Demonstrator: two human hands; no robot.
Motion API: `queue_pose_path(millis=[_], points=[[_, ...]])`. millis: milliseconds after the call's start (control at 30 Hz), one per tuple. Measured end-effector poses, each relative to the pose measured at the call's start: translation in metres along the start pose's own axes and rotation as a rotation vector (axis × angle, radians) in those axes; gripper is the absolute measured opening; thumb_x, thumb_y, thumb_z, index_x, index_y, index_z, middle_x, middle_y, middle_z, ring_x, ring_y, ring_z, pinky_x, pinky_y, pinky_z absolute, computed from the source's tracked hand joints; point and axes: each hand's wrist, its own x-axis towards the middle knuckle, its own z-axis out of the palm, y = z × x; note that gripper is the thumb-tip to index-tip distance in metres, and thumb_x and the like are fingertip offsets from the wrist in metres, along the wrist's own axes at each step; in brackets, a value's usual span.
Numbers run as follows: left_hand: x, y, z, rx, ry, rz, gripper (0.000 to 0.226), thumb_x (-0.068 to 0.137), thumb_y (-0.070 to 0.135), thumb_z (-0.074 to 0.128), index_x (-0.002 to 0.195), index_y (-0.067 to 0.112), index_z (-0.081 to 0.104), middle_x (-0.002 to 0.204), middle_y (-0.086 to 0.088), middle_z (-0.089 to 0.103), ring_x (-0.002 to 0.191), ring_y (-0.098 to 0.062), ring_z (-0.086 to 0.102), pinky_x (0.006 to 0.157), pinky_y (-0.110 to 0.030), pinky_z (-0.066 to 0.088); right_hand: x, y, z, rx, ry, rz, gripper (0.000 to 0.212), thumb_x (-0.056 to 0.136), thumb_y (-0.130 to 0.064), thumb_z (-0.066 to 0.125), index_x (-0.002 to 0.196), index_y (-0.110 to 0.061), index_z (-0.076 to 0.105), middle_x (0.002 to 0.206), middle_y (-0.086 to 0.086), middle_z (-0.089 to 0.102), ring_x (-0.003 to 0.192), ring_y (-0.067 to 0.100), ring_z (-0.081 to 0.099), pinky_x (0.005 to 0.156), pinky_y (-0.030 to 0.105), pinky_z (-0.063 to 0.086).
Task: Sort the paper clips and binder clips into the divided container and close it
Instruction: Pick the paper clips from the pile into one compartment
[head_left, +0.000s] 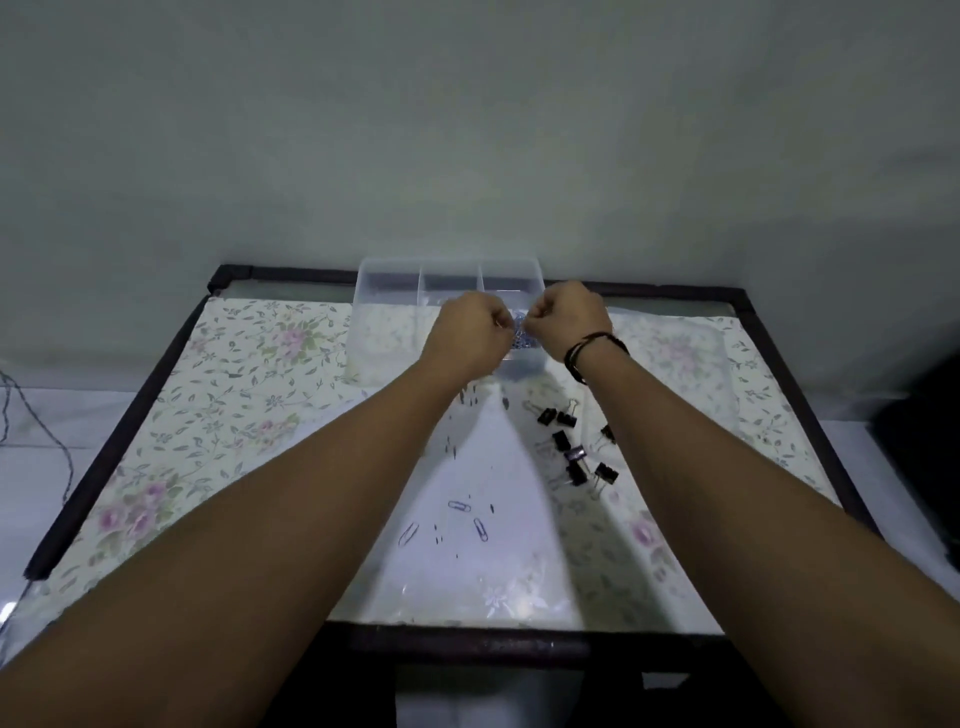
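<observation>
The clear divided container (449, 283) sat way back at the table's (119, 415) far edge against the wall, lid open, leaving most of the floral top free. Both fists, left hand (470, 332) and right hand (569, 317), were curled together, pinching a bunch of paper clips (519, 332) over its right compartment. Binder clips (576, 447) lay scattered under the right forearm, with a few loose paper clips (457, 522) nearer the front.

1. We see both forearms bare, with no sleeves in view.
2. Just behind our right hand (569, 319), a dark corded bracelet (592, 352) loops the wrist in several strands.
</observation>
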Motion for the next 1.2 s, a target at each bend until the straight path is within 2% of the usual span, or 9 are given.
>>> queue_pose_path(millis=[133,267,467,633,733,833,967,1133,1200], points=[[0.028,-0.001,0.013,0.136,-0.015,-0.041,0.024,0.089,0.020,0.070,0.108,0.006,0.071,0.101,-0.010,0.073,0.090,-0.026,0.070,0.080,-0.037,0.059,0.033,-0.001,0.012,-0.151,-0.036,-0.001,0.015,0.083,-0.022,0.076,0.077,-0.008,0.077,0.080,0.011,0.074,0.080,0.025,0.070,0.071,0.028,0.054],[0.001,-0.023,0.009,0.178,0.002,-0.012,0.026,0.088,0.015,0.069,0.113,0.010,0.069,0.107,-0.008,0.071,0.093,-0.025,0.067,0.085,-0.035,0.056,-0.005,0.003,0.015,-0.154,0.032,-0.101,0.013,0.084,-0.011,0.065,0.087,-0.010,0.078,0.094,0.010,0.076,0.093,0.029,0.070,0.083,0.034,0.057],[-0.100,-0.057,-0.005,0.372,-0.349,-0.150,0.016,0.085,0.028,0.074,0.085,0.014,0.065,0.088,-0.006,0.071,0.082,-0.023,0.066,0.072,-0.032,0.053,-0.129,0.011,0.048,-0.220,-0.456,-0.180,0.009,0.083,-0.025,0.072,0.083,-0.017,0.076,0.087,0.001,0.075,0.080,0.017,0.067,0.068,0.025,0.051],[-0.149,-0.076,-0.005,0.572,-0.458,-0.215,0.034,0.084,0.031,0.073,0.070,0.013,0.048,0.076,-0.003,0.057,0.076,-0.022,0.059,0.064,-0.033,0.048,-0.157,0.003,0.072,-0.393,-0.510,-0.319,0.021,0.088,-0.025,0.065,0.103,-0.011,0.066,0.104,0.010,0.062,0.091,0.028,0.061,0.069,0.031,0.046],[-0.160,-0.085,-0.006,0.574,-0.441,-0.273,0.034,0.087,0.029,0.073,0.080,0.013,0.044,0.076,0.000,0.050,0.080,-0.023,0.056,0.067,-0.033,0.046,-0.160,-0.004,0.078,-0.431,-0.547,-0.311,0.016,0.090,-0.018,0.059,0.088,-0.004,0.068,0.092,0.013,0.064,0.075,0.028,0.056,0.063,0.030,0.042],[-0.157,-0.091,-0.004,0.511,-0.442,-0.299,0.037,0.085,0.023,0.075,0.066,0.012,0.045,0.066,-0.002,0.051,0.073,-0.024,0.058,0.065,-0.033,0.049,-0.160,-0.008,0.078,-0.418,-0.582,-0.285,0.033,0.087,-0.016,0.058,0.056,-0.011,0.050,0.061,0.007,0.048,0.058,0.025,0.047,0.049,0.025,0.035],[-0.154,-0.091,0.001,0.457,-0.487,-0.302,0.036,0.088,0.016,0.063,0.060,0.013,0.040,0.064,-0.011,0.052,0.067,-0.024,0.053,0.064,-0.033,0.047,-0.166,-0.008,0.075,-0.406,-0.652,-0.300,0.044,0.077,-0.025,0.068,0.044,-0.018,0.039,0.048,0.003,0.038,0.043,0.020,0.038,0.045,0.022,0.034],[-0.145,-0.089,0.001,0.420,-0.440,-0.246,0.034,0.082,0.018,0.066,0.060,0.013,0.040,0.059,-0.002,0.046,0.057,-0.020,0.048,0.056,-0.030,0.044,-0.155,0.000,0.057,-0.223,-0.535,-0.212,0.009,0.083,-0.014,0.059,0.085,-0.007,0.065,0.084,0.010,0.067,0.078,0.027,0.062,0.060,0.030,0.044],[-0.136,-0.085,-0.004,0.318,-0.393,-0.256,0.029,0.079,0.012,0.067,0.062,0.010,0.044,0.058,-0.003,0.047,0.054,-0.019,0.044,0.052,-0.027,0.038,-0.152,0.007,0.046,-0.136,-0.526,-0.110,0.018,0.085,-0.010,0.057,0.101,-0.014,0.064,0.095,0.004,0.066,0.086,0.024,0.063,0.064,0.029,0.047]])
